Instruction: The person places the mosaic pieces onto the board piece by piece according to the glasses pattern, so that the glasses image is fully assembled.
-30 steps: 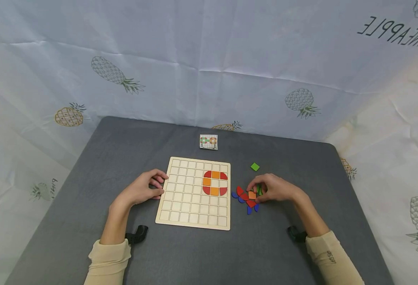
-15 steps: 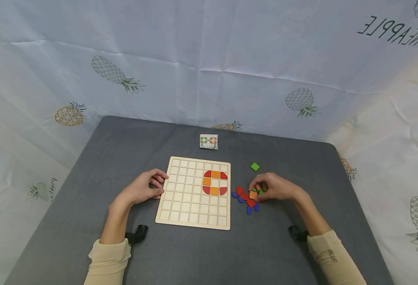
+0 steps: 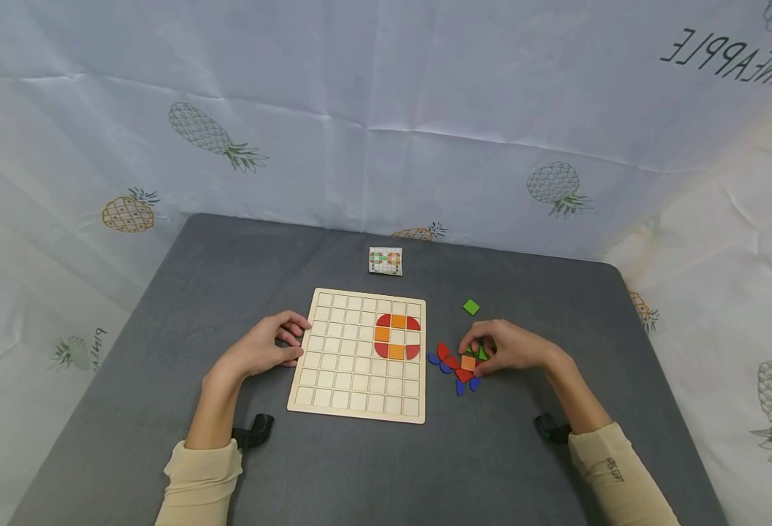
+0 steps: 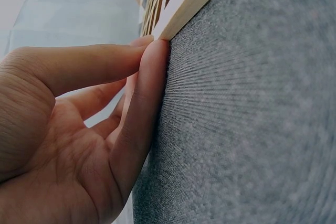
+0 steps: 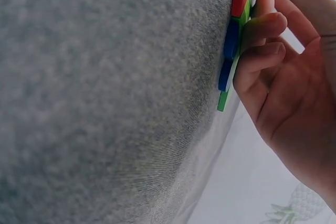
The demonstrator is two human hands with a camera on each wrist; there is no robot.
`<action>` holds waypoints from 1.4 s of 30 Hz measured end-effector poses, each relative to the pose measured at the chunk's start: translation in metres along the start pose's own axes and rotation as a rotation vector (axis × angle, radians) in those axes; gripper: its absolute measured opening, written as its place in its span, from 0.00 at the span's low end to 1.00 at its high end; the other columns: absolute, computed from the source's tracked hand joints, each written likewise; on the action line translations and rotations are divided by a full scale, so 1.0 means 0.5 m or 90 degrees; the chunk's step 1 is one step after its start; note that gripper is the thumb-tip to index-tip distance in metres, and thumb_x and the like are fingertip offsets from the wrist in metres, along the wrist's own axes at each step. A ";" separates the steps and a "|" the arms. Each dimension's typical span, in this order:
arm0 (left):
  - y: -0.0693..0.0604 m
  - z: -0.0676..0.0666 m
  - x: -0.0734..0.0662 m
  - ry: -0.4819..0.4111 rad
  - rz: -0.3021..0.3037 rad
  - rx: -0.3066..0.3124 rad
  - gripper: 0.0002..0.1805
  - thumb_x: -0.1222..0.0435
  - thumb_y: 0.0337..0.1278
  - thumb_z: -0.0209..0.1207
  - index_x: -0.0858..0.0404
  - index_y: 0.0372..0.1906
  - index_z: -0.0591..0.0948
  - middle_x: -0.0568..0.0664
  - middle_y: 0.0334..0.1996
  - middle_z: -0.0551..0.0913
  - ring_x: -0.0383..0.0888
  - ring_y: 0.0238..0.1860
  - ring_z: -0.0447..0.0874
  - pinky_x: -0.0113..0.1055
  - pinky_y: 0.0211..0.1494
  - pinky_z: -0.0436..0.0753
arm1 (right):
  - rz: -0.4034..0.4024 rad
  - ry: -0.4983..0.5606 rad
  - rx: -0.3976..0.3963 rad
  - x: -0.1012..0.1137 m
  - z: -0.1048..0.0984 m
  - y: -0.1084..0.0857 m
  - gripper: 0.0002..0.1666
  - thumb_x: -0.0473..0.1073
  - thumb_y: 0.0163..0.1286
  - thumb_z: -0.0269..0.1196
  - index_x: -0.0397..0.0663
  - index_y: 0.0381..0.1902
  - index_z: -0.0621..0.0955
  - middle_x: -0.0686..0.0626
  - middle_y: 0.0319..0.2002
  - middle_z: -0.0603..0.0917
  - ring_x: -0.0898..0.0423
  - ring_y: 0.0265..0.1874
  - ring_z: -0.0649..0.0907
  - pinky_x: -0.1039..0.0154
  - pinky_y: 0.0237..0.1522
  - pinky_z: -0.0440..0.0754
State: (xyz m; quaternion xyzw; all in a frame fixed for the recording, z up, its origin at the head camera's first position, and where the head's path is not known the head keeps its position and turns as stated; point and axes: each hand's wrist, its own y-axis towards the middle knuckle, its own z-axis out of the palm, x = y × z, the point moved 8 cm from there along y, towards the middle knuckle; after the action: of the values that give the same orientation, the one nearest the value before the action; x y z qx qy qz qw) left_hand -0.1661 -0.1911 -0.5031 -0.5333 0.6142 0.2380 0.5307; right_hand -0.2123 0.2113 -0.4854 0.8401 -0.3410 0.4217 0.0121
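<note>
A pale wooden grid board [image 3: 339, 383] lies in the middle of the table, with red quarter-round and orange square tiles set in cells near its right side. My left hand [image 3: 264, 346] rests at the board's left edge, thumb and fingertips touching it; the left wrist view shows the fingertips against the wooden rim [image 4: 191, 9]. Right of the board, my right hand [image 3: 507, 346] pinches an orange square tile [image 3: 468, 363] between thumb and forefinger, low over a pile of red [image 3: 443, 351], blue [image 3: 460, 389] and green tiles [image 3: 483, 353]. Its other fingers are curled close to the pile.
A small printed pattern card [image 3: 386, 261] lies beyond the board. One green square tile [image 3: 470, 307] sits apart, behind the pile. The dark grey table [image 3: 359, 475] ends at the back against a white curtain [image 3: 280, 58] with pineapple prints.
The orange tile has shifted slightly to the right and toward me with my right fingers, over the red tiles. My left hand and the board have stayed put.
</note>
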 end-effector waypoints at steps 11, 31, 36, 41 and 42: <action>0.002 -0.001 0.002 -0.004 -0.004 0.001 0.23 0.78 0.67 0.65 0.73 0.64 0.77 0.62 0.46 0.78 0.49 0.45 0.79 0.38 0.43 0.93 | 0.008 -0.046 -0.014 0.006 0.002 0.002 0.17 0.40 0.65 0.79 0.52 0.51 0.88 0.51 0.39 0.82 0.65 0.27 0.74 0.69 0.32 0.78; 0.001 0.001 0.003 0.000 -0.008 0.002 0.22 0.77 0.69 0.65 0.73 0.64 0.77 0.62 0.46 0.77 0.50 0.45 0.78 0.39 0.42 0.92 | -0.042 -0.133 -0.120 0.093 0.002 0.116 0.18 0.43 0.71 0.75 0.53 0.57 0.88 0.52 0.49 0.87 0.68 0.24 0.75 0.69 0.31 0.79; 0.002 0.000 0.003 0.004 -0.009 -0.002 0.22 0.77 0.68 0.65 0.73 0.64 0.77 0.61 0.46 0.77 0.50 0.45 0.78 0.38 0.42 0.92 | -0.045 -0.203 -0.131 0.118 0.008 0.142 0.17 0.44 0.71 0.75 0.54 0.57 0.89 0.52 0.51 0.88 0.70 0.22 0.73 0.70 0.29 0.77; 0.000 0.001 -0.001 0.005 -0.005 -0.002 0.22 0.77 0.68 0.66 0.73 0.64 0.77 0.62 0.46 0.77 0.49 0.45 0.78 0.39 0.42 0.92 | -0.060 -0.216 -0.122 0.132 0.015 0.152 0.16 0.42 0.72 0.73 0.54 0.56 0.90 0.52 0.54 0.90 0.70 0.22 0.73 0.71 0.29 0.77; -0.001 0.001 -0.002 0.004 -0.005 -0.003 0.22 0.77 0.68 0.66 0.73 0.64 0.77 0.62 0.47 0.77 0.49 0.45 0.78 0.39 0.42 0.93 | -0.061 -0.214 -0.118 0.133 0.017 0.153 0.16 0.42 0.71 0.73 0.53 0.56 0.90 0.52 0.54 0.90 0.70 0.22 0.73 0.71 0.29 0.77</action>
State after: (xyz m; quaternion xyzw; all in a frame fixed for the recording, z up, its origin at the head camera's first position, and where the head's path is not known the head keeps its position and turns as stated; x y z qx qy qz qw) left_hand -0.1655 -0.1903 -0.5022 -0.5377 0.6130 0.2356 0.5289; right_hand -0.2238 0.1126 -0.4637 0.9091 -0.3354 0.2415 0.0524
